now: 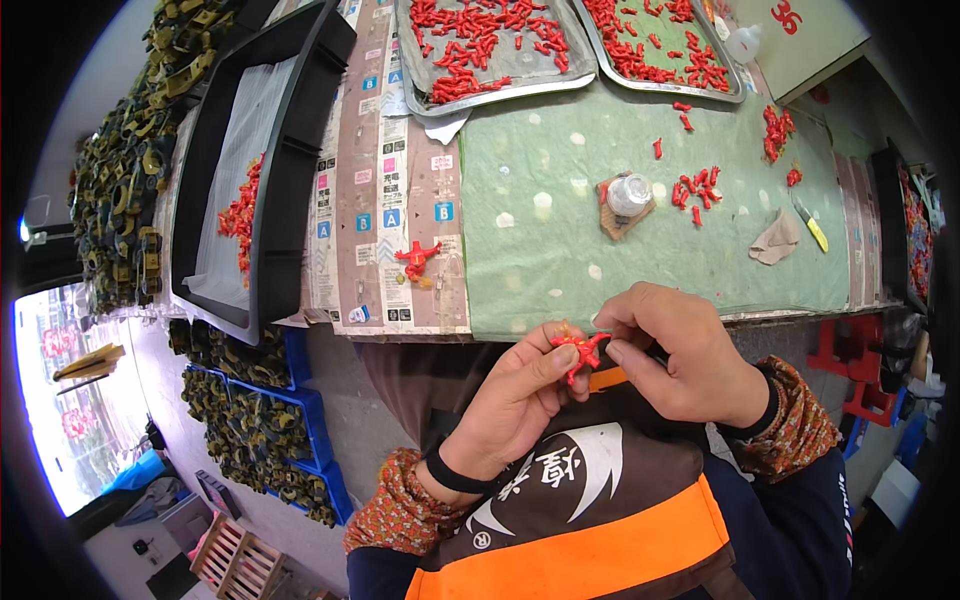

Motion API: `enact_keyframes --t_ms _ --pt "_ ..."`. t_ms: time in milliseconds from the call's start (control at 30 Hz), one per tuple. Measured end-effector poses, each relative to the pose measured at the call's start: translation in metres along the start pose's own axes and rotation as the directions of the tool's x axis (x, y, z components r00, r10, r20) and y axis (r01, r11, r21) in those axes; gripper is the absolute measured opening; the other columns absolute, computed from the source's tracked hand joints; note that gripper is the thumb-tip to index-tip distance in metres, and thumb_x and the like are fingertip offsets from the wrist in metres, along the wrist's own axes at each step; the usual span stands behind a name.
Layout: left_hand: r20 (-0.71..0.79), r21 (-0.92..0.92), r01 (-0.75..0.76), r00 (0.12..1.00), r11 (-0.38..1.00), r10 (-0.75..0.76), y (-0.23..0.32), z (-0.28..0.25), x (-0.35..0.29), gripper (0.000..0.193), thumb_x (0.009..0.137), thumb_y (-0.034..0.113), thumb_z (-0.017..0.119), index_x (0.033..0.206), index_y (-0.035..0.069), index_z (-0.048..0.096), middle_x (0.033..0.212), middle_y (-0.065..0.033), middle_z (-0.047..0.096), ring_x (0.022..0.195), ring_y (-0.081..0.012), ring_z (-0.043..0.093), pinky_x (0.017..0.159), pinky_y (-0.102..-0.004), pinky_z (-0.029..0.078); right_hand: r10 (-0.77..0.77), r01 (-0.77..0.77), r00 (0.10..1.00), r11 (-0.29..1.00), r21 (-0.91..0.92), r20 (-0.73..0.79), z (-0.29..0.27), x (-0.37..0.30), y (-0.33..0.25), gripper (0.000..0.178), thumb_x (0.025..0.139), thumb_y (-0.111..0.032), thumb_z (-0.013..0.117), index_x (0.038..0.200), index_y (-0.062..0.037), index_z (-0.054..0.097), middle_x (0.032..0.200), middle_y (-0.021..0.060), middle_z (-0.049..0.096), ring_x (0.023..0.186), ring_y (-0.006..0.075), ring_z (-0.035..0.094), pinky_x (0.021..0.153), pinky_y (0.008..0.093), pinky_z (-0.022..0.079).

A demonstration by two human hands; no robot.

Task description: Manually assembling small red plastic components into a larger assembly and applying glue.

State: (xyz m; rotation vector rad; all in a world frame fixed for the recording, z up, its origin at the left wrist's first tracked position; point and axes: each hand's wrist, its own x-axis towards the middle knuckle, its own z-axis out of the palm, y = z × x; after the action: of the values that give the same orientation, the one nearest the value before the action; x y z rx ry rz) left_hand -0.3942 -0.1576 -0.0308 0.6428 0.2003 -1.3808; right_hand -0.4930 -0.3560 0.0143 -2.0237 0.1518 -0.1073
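Observation:
My left hand [520,395] is closed around a small red plastic figure [580,355], its thumb pressed on the body, just off the table's near edge. Close beside it, my right hand [675,350] has thumb and forefinger pinched together at the figure's right side. Whatever sits between those fingertips is too small to name; a thin greenish sliver shows there. Another red figure with yellowish parts [418,260] lies on the table's printed covering, left of the green mat [540,265].
Two metal trays [500,98] of red parts stand at the back. A black bin [262,215] holds red-and-yellow pieces at left. On the mat are a small clear jar [629,194] on a brown pad, loose red parts [697,188], a yellow knife [812,228] and a beige cloth [775,240].

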Motion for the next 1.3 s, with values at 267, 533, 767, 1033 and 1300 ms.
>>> enact_keyframes --t_ms 267,533,767,1033,1300 --pt "0.014 0.002 0.006 1.0 1.0 -0.006 0.0 -0.007 0.002 0.023 0.105 0.019 0.063 0.122 0.004 0.058 0.112 -0.0075 0.065 0.094 -0.0161 0.062 0.088 -0.0335 0.051 -0.046 0.045 0.998 0.999 -0.02 -0.033 0.002 0.003 0.002 0.022 0.085 0.004 0.067 0.106 -0.0022 0.062 0.088 0.0129 0.064 0.071 0.0266 0.067 0.062 0.0366 0.052" --pt "0.283 0.828 -0.526 0.69 0.194 0.666 0.0 -0.004 0.001 0.031 0.087 0.001 0.079 0.114 0.009 0.065 0.111 -0.0056 0.07 0.099 -0.0191 0.064 0.09 -0.0332 0.05 0.024 -0.021 0.999 0.997 0.07 -0.038 0.003 0.001 0.002 0.024 0.086 0.006 0.063 0.109 -0.0011 0.063 0.089 0.0121 0.065 0.07 0.0224 0.066 0.06 0.0314 0.051" --pt "0.851 0.521 -0.353 0.285 -0.777 0.441 0.018 -0.013 -0.005 0.033 0.086 0.015 0.081 0.113 0.023 0.066 0.115 0.005 0.073 0.099 -0.0172 0.062 0.092 -0.0376 0.048 0.006 -0.004 0.999 0.999 0.049 -0.035 0.007 0.001 0.0 0.022 0.087 0.006 0.064 0.108 -0.0013 0.063 0.092 0.0145 0.066 0.075 0.0305 0.068 0.065 0.0374 0.052" --pt "0.895 0.435 -0.27 0.237 -0.859 0.379 0.015 -0.022 -0.005 0.03 0.085 0.017 0.082 0.109 0.028 0.067 0.114 0.0091 0.067 0.108 -0.015 0.058 0.098 -0.0377 0.048 -0.01 0.01 1.0 0.999 0.036 -0.018 0.009 0.003 0.001 0.021 0.087 0.005 0.065 0.107 -0.0019 0.062 0.094 0.0149 0.067 0.077 0.0333 0.068 0.067 0.0395 0.053" --pt "0.857 0.501 -0.245 0.27 -0.83 0.438 0.014 -0.031 -0.002 0.032 0.084 0.016 0.082 0.11 0.029 0.068 0.111 0.0087 0.064 0.107 -0.015 0.058 0.098 -0.0382 0.047 0.022 -0.022 1.0 1.0 0.009 -0.005 0.008 0.002 0.003 0.021 0.087 0.004 0.065 0.106 -0.0018 0.063 0.092 0.0146 0.067 0.075 0.0325 0.067 0.065 0.0391 0.052"
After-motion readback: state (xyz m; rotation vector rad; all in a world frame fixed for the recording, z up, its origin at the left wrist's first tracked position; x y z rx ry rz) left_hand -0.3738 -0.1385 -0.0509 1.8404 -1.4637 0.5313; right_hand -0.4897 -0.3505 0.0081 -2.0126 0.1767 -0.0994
